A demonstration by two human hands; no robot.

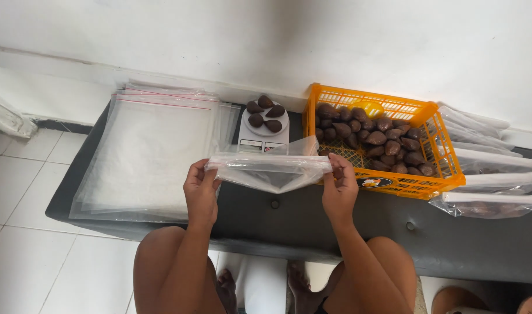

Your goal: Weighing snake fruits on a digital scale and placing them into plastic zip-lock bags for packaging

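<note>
While my two hands hold this clear plastic bag [270, 170] up over the near edge of the dark worktop [312, 221], nothing has gone into it yet, as far as I can see. My left hand [201, 187] has its grip pinched on the bag's left end, and my right hand [339, 185] has its grip pinched on the right end, so the bag stretches flat between them with its lower part sagging to a point. It looks empty; I would judge the filling has not begun for this one.

Just left of my left hand lies a stack of flat clear bags [149, 154], thick with unused ones, so plenty of bagging seems left. Right of my right hand, touching the far right side of the worktop, are bags already filled [492, 192], lying in a row with their tops folded over, dark fruit showing dimly through the nearest. That part looks done.

Farther off, straight beyond the bag I hold, sits a small white scale [264, 135] with a few brown fruits [264, 113] on its pan, a portion apparently weighed and waiting. Beside it on the right stands the orange crate [393, 185], with many brown scaly fruits [373, 139] inside it, perhaps half full. By my judgement, the job is somewhere midway.
</note>
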